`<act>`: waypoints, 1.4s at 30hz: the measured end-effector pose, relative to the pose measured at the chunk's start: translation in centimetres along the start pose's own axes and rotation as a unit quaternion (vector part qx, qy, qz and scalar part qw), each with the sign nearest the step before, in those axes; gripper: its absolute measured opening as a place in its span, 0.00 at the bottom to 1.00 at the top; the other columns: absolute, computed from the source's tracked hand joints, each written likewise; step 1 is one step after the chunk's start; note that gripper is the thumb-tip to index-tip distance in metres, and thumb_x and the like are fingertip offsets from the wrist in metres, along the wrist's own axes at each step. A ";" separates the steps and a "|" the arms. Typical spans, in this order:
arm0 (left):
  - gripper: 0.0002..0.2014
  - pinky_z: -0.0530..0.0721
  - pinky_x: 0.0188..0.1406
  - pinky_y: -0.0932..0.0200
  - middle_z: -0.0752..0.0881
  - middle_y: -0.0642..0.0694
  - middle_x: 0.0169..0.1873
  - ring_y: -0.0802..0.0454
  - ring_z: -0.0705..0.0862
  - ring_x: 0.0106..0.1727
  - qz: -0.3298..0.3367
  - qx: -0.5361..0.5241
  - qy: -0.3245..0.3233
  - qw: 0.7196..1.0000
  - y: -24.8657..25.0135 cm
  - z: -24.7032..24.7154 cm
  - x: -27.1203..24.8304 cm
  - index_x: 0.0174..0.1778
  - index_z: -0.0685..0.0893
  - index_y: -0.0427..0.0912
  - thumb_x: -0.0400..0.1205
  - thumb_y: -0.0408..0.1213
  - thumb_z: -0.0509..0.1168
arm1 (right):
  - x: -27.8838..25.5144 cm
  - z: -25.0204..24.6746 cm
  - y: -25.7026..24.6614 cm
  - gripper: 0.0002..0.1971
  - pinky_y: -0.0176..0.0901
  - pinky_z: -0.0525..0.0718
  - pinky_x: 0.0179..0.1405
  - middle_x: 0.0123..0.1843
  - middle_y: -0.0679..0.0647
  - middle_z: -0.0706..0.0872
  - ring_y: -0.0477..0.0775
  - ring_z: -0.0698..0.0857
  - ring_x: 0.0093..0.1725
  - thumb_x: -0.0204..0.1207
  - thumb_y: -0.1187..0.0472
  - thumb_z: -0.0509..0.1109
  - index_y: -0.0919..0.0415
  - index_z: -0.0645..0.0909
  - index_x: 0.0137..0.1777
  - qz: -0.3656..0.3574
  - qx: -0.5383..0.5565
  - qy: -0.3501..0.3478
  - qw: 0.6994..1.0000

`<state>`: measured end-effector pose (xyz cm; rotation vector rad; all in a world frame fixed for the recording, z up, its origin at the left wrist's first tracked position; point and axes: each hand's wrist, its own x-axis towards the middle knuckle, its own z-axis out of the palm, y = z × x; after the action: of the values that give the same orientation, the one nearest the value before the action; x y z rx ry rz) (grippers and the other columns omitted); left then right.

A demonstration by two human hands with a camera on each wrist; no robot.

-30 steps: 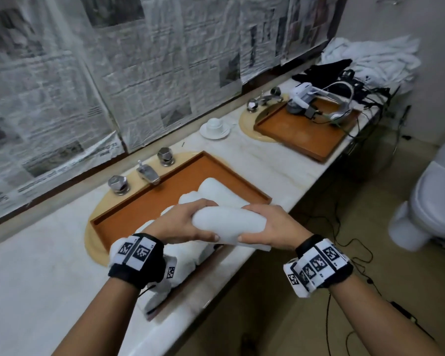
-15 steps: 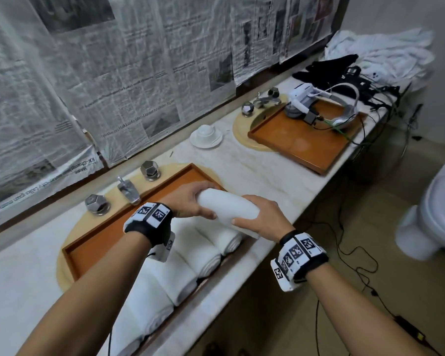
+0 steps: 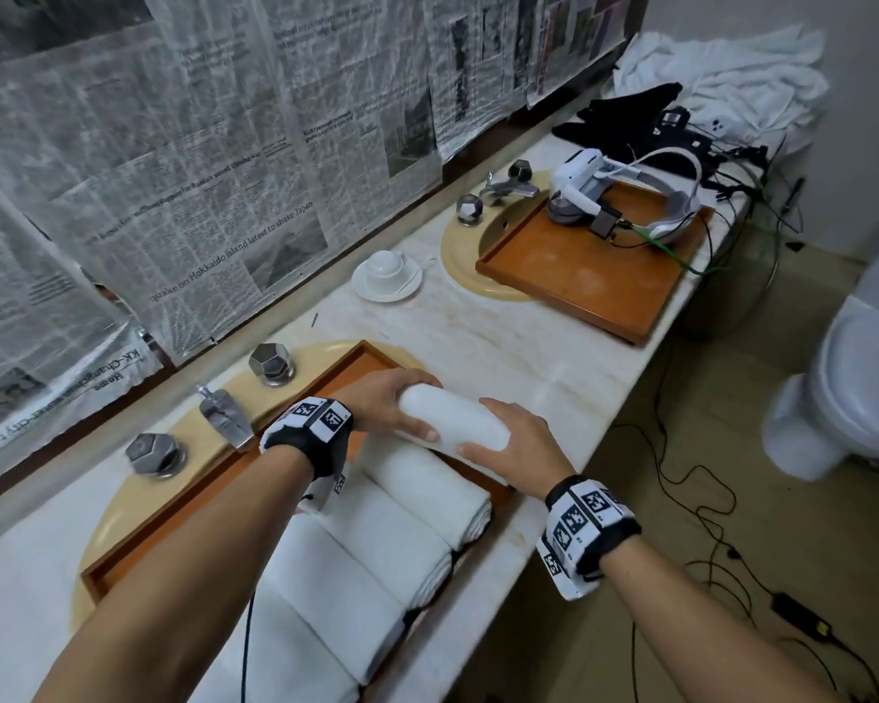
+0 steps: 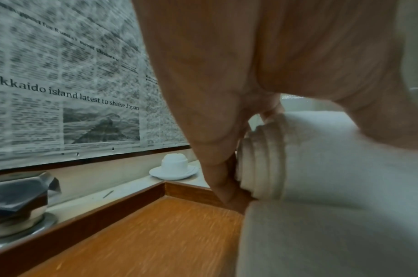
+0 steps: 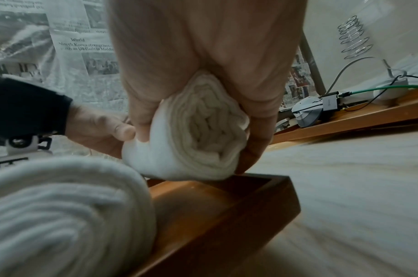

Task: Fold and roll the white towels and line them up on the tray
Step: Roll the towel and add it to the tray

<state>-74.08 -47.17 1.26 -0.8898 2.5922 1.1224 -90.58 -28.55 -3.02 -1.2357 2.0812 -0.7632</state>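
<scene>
Tray [image 3: 295, 393] sits on the counter [image 3: 503, 347] over the sink, taps [image 3: 270, 365] behind it at 11 o'clock. Rolled towels [image 3: 376, 550] lie side by side in it. Cup [image 3: 386, 268] at 12; second tray [image 3: 589, 281] with headset [image 3: 625, 195] at 1.

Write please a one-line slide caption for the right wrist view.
Right hand and left hand hold a rolled white towel above the wooden tray.
</scene>
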 end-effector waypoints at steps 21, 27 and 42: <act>0.31 0.70 0.74 0.52 0.78 0.53 0.68 0.52 0.75 0.70 0.008 0.090 -0.061 0.994 -0.4 0.1 2.1 0.73 0.79 0.61 0.74 0.59 0.76 | -0.7 2.5 0.3 0.37 0.52 0.67 0.73 0.79 0.50 0.70 0.55 0.67 0.75 0.80 0.35 0.61 0.54 0.61 0.84 -0.022 -0.171 0.008 0.985; 0.29 0.64 0.76 0.55 0.75 0.53 0.77 0.51 0.71 0.77 -0.009 0.082 -0.057 0.995 -0.1 0.5 1.2 0.79 0.75 0.55 0.81 0.50 0.72 | -2.1 2.7 1.2 0.34 0.49 0.67 0.76 0.83 0.52 0.67 0.54 0.66 0.78 0.84 0.42 0.61 0.56 0.60 0.85 -0.051 -0.137 0.009 0.989; 0.31 0.61 0.70 0.59 0.71 0.50 0.80 0.47 0.68 0.80 -0.048 0.068 -0.048 0.995 1.7 1.0 -0.5 0.83 0.67 0.55 0.84 0.46 0.68 | -4.8 3.9 3.9 0.40 0.47 0.64 0.80 0.83 0.49 0.63 0.50 0.63 0.81 0.76 0.38 0.70 0.49 0.59 0.84 0.015 0.058 0.074 0.995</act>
<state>-74.80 -45.33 1.79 -0.8954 2.4861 0.9285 -87.97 -23.37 -7.45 -1.1130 2.1343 -0.9733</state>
